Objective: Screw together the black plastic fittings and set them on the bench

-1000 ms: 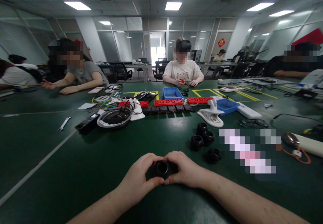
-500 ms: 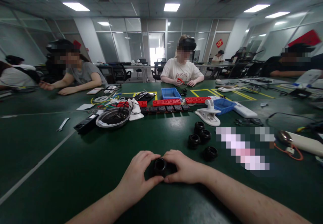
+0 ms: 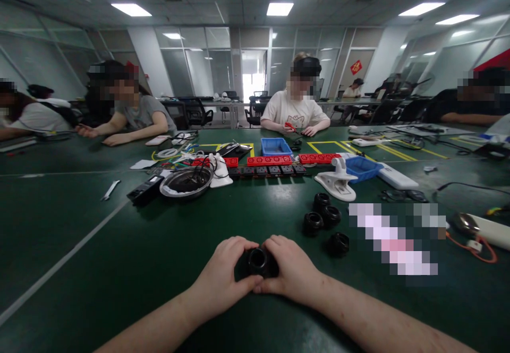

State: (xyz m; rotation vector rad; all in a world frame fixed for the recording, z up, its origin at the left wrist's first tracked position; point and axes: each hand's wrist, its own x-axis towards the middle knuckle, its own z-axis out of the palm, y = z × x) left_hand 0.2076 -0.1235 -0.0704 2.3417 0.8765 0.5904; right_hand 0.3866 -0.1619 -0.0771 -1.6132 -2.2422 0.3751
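Between my two hands, low in the middle of the view, is a round black ring-shaped part (image 3: pixel 257 260) with a hole facing up toward me. My left hand (image 3: pixel 227 270) curls round its left side, thumb and fingers closed on it. On the other side my right hand (image 3: pixel 289 268) grips it too, and the fingertips of both hands meet near its front and back edges. Several similar black ring-shaped parts (image 3: pixel 313 223) are grouped on the green table to the right, beyond my right hand. One of them (image 3: pixel 338 243) lies a little nearer to me.
Across the green table (image 3: pixel 159 247) stand a metal bowl (image 3: pixel 186 183), red and black socket strips (image 3: pixel 270 160), a white clip stand (image 3: pixel 337 180) and blue bins (image 3: pixel 362 168). A wrench (image 3: pixel 110 190) lies left. Co-workers sit opposite and at both sides.
The whole scene has shifted slightly to the right as the camera turned. Both hands remain around the black ring-shaped part, with little visible change in grip.
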